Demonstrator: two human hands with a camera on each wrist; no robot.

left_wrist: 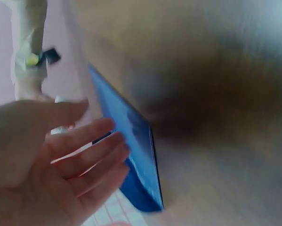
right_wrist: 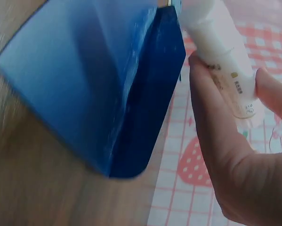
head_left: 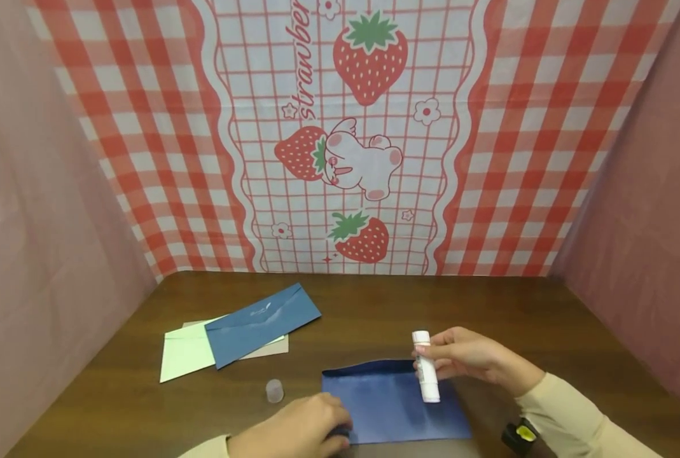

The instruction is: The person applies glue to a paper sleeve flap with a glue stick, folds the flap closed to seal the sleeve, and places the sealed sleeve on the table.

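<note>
A white glue stick (head_left: 427, 375) is pinched between the thumb and fingers of my right hand (head_left: 468, 356), above the right part of a dark blue envelope (head_left: 385, 407). In the right wrist view, small print shows on the glue stick (right_wrist: 230, 75). The envelope's flap (right_wrist: 150, 89) stands open along the far side. My left hand (head_left: 299, 423) is at the envelope's left edge; in the left wrist view the hand (left_wrist: 70, 155) has loosely extended fingers with nothing gripped. Whether they touch the paper, I cannot tell. Left of the envelope stands a translucent cap (head_left: 274, 390).
At the back left, another blue envelope (head_left: 265, 324) overlaps a pale green envelope (head_left: 187, 350) and a beige one (head_left: 271, 348). A strawberry-print cloth (head_left: 345, 191) hangs behind the brown table (head_left: 374, 305). A black wrist device (head_left: 519, 436) sits by the right sleeve.
</note>
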